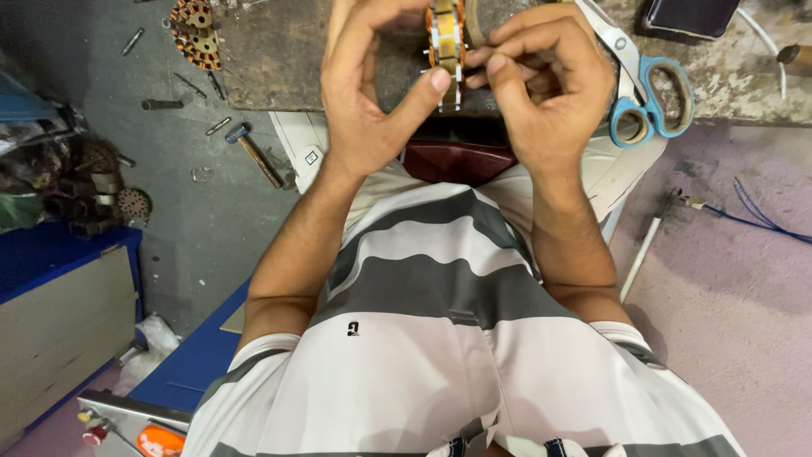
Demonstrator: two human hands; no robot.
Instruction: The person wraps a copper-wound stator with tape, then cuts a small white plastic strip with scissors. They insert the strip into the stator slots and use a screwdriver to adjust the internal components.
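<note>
**Hands busy at a small wound coil over the workbench**

Fingers of both hands met around a small orange-and-white motor coil (pixel 446 42) that I saw held upright just above the near edge of the workbench (pixel 279 59). My left hand (pixel 372 93) was curled, not fully closed: its thumb pressed against the lower side of the coil while the forefinger arched over the top, leaving a round gap between them. My right hand (pixel 541 93) was bunched tight, fingertips pinched together against the coil's right side; whether it gripped a wire or only the coil's edge I could not tell.

Just beside the right hand, a pair of scissors (pixel 647 93) with blue handles lay on the bench, its rings hanging over the near edge. A second, larger coil (pixel 196 34) of copper and orange sat at the bench's left corner, well apart from the hands. Below that, on the grey floor, a hammer (pixel 254 154) with a wooden handle lay among scattered bolts. A blue wire (pixel 753 218) trailed across the floor on the right.

Under the forearms I saw a grey-and-white striped shirt (pixel 440 338), and a dark red seat edge (pixel 457 161) showed below the coil.
</note>
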